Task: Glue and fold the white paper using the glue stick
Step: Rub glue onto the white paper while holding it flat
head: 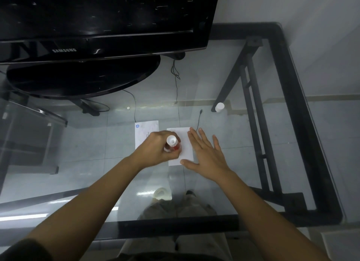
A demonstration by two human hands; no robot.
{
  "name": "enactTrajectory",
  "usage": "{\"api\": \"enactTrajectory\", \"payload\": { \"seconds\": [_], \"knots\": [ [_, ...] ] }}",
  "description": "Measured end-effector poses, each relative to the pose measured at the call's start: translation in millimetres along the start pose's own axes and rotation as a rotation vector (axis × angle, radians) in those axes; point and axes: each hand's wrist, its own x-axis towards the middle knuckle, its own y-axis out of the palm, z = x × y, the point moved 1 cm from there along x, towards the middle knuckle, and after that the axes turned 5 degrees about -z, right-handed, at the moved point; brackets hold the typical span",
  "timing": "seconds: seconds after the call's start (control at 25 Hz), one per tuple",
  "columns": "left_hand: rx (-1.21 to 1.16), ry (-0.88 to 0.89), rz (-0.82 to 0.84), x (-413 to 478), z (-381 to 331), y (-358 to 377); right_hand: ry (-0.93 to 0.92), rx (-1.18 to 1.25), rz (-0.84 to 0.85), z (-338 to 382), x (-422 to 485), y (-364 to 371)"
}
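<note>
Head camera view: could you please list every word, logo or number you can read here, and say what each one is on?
"SAMSUNG": on the lower bezel of the black monitor.
Round blue logo: on the corner of the sheet of paper left of the white paper; too small to read.
Glue stick in the left hand: no legible label.

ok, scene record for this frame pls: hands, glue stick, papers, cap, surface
left hand: gripping glue stick, tip down on white paper
right hand: open, flat on the paper's right edge
second sheet: left of the paper, printed, partly under left hand
white cap: off, standing apart at far right
surface: glass table, black frame
background: black monitor
</note>
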Motion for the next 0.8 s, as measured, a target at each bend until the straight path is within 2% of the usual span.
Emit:
{"api": "enactTrajectory", "payload": {
  "seconds": [0.28,0.52,0.8],
  "knots": [
    [0.034,-0.057,-0.132,32,2,-14,0.019,-0.022,0.002,1,1,1],
    [0.024,-0.032,0.007,5,-3,6,0.062,-0.032,0.001,1,0,1],
    [0.039,-0.009,-0.142,35,-2,-9,0.078,-0.003,0.011,2,-1,1]
  ]
}}
